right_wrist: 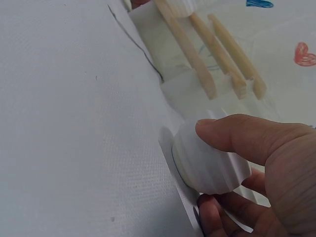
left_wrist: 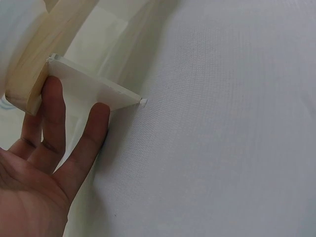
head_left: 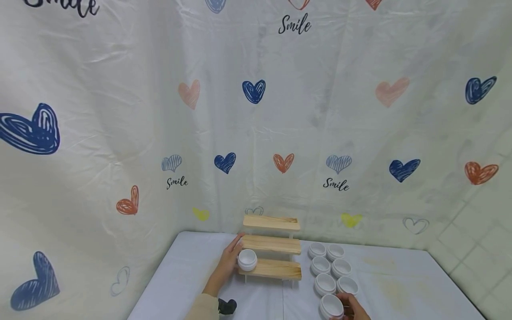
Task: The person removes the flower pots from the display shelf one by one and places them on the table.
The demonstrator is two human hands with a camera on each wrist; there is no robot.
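A three-tier wooden display shelf [head_left: 276, 269] on pale clear supports stands near the back of the table. One white ramekin [head_left: 247, 258] sits at the left end of its lowest board. My left hand [head_left: 228, 262] is at the shelf's left side; in the left wrist view its extended fingers touch the clear side support [left_wrist: 94, 89] and the end of a wooden board [left_wrist: 29, 84]. At the front of the ramekin group, my right hand [head_left: 354, 307] grips a white ramekin [right_wrist: 212, 158] with fluted sides, thumb on one side and fingers on the other.
Several more white ramekins [head_left: 326, 284] stand in two columns right of the shelf. A dark object [head_left: 227, 306] shows beside the left wrist. Behind the white-covered table [head_left: 400, 284] hangs a sheet [head_left: 296, 124] printed with hearts; it also borders the left side.
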